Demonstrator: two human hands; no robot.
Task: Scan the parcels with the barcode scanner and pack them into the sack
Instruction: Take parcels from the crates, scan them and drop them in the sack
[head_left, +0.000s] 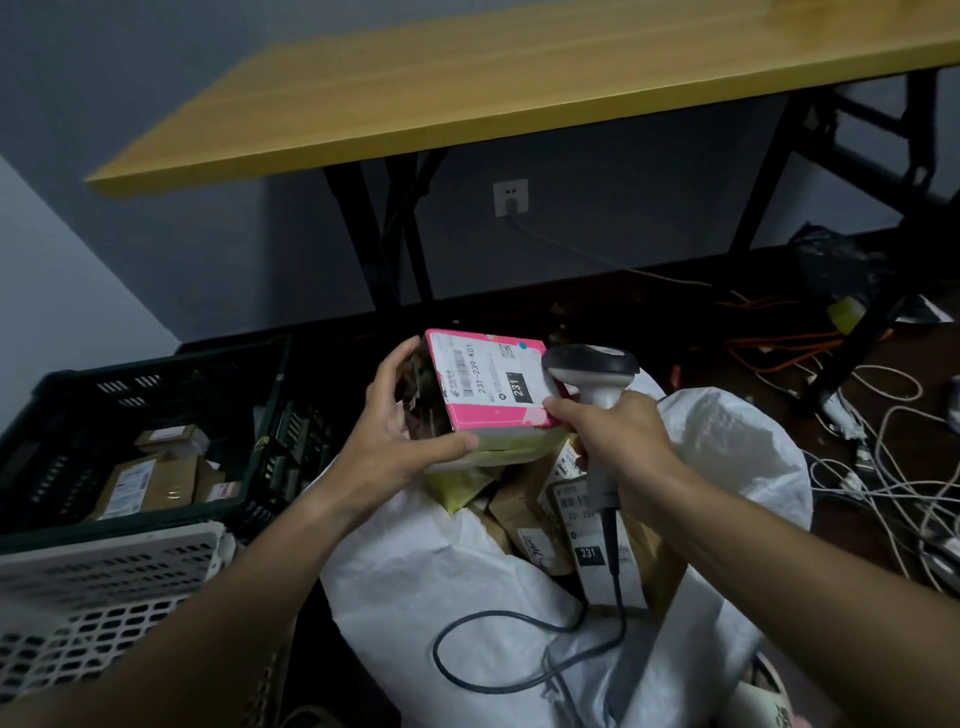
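My left hand (400, 431) grips a pink parcel (493, 387) with a white shipping label, holding it above the open white sack (415, 561). My right hand (613, 436) grips the handle of the grey barcode scanner (592, 364), whose head sits right at the parcel's right edge, over the label. The scanner's dark cable (498, 623) loops down across the sack. Inside the sack lie several brown and yellow parcels (587, 525) with labels. A yellow parcel (493, 457) lies just under the pink one.
A dark crate (156, 384) at the left holds several cardboard parcels (145, 483). A white perforated crate (104, 592) stands in front of it. A yellow-topped folding table (467, 88) stands beyond. Tangled cables (883, 467) cover the floor at the right.
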